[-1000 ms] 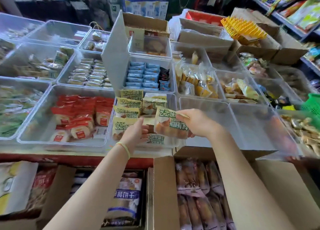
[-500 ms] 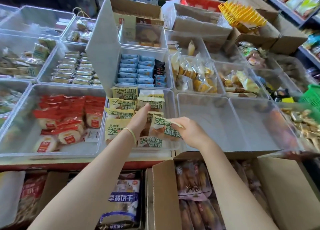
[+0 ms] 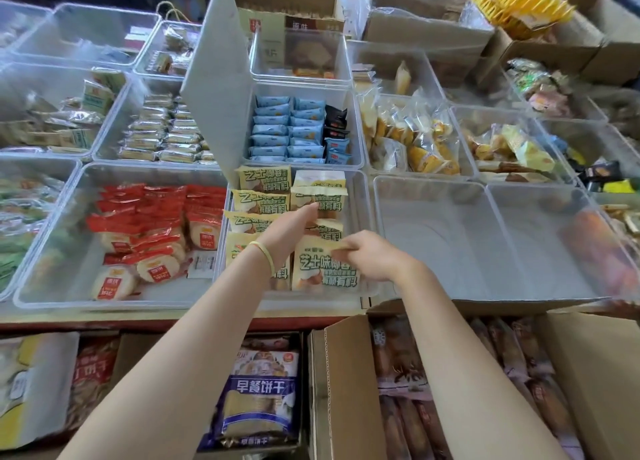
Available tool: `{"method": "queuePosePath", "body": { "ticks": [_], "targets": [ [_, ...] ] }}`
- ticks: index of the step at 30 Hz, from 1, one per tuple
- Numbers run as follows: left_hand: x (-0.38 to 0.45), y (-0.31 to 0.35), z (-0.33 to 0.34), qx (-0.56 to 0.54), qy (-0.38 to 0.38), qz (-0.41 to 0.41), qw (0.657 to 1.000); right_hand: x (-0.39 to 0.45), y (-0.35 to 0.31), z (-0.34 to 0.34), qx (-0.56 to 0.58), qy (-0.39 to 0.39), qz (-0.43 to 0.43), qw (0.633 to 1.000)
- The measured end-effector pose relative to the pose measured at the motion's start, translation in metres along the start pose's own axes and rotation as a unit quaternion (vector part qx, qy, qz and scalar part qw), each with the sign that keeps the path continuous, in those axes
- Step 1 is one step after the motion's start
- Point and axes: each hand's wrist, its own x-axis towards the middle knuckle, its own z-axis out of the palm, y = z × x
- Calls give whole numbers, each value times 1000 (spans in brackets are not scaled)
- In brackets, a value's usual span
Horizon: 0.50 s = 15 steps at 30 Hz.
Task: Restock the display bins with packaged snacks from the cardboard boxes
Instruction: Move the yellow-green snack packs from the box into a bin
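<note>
At six o'clock in the bin (image 3: 363, 196), my right hand (image 3: 372, 257) pinches a packet (image 3: 323, 269); left hand (image 3: 289, 231), fingers straight, steadies the rows (image 3: 261, 201). Release carelessly and the packet could topple them.

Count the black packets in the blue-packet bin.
2 black packets, stacked at the right end of the bin, above two blue ones. More may lie hidden beneath.
</note>
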Motion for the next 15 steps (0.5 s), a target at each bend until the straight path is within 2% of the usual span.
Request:
{"method": "queuePosePath", "body": {
  "ticks": [3,6,9,13,14,15],
  "targets": [
    [1,3,0,28,8,-2,1000,6,-8,3,-15,18,-1,1000],
    [-8,9,6,87,0,30,996,16,-9,28,-75,3,21,997],
    [-12,9,10,149,8,59,987,23,-8,35,-87,15,29,996],
    [-25,2,10,177,66,168,968,20,-3,26,-43,37,27,998],
    [-32,-4,10,193,112,219,950,17,-2,26,-25,52,26,998],
    [-39,-13,11,227,166,281,917,16,0,27,-13,67,22,997]
  ]
}}
